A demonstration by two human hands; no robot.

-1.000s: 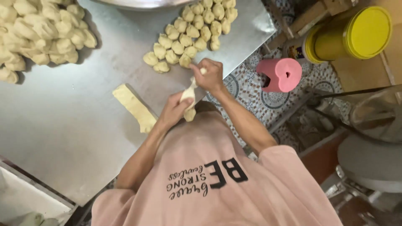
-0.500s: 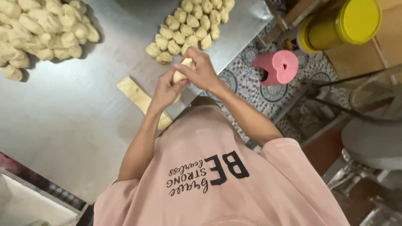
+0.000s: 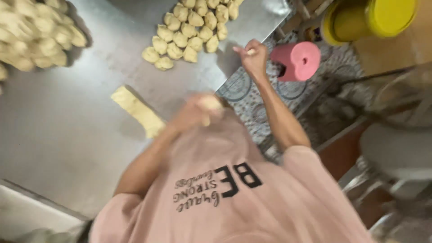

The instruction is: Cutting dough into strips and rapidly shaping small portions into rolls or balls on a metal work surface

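Observation:
My left hand [image 3: 195, 113] is blurred, close to my chest, closed around a pale lump of dough [image 3: 211, 105]. Farther out, my right hand [image 3: 253, 56] is over the steel table's [image 3: 67, 139] right edge, pinching a small bit of dough between its fingertips. It hovers just right of a pile of shaped dough pieces [image 3: 193, 31]. A flat strip of dough [image 3: 137, 110] lies on the table left of my left hand. My pink shirt fills the bottom of the view.
A second, larger heap of dough pieces [image 3: 36, 36] sits at the table's far left. A pink round stool [image 3: 297, 60] and a yellow bucket [image 3: 373, 18] stand on the patterned floor [image 3: 245, 87] to the right. A white tray [image 3: 27, 211] is at bottom left.
My hands were together working one dough piece; they have parted. The right hand has swung out to the right beside the pile, and the left hand has dropped back toward my chest with dough.

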